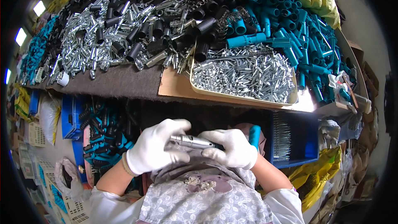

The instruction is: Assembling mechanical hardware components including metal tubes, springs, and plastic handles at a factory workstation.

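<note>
Silver cylinder [197,142], head view: lay nearly level between both gloved hands, above the lap and in front of the bench edge.
Left hand [155,149]: stood wide, with thumb and forefinger spread apart around the narrower left end of the cylinder; impossible to tell whether pressed against the metal.
Right hand [234,147]: appeared to hold the cylinder's other end between thumb and fingers, with a dark end piece [218,146] partly hidden in the grip.
Done: looked partly put together, judging by the stepped silver body and the dark piece in line with it; impossible to tell whether fixed or merely set in place.
Teal tube [254,136]: stood just beyond the right hand, near the wrist; impossible to tell whether held or resting.
Left loose on the bench: seemed a great deal, with silver fittings [89,37] heaped on the left, black sleeves [157,27] among and behind, and teal tubes [286,25] piled on the right, some near coiled springs [203,0].
Cream tray [244,97]: sat at the bench's front edge, filled with small metal pins [244,72].
Blue bin [304,153]: stood right of the hands, with slim metal pieces [282,137] lined up along the left side.
Teal-and-black pieces [105,141]: lay massed below the bench, left of the hands; impossible to tell whether finished.
</note>
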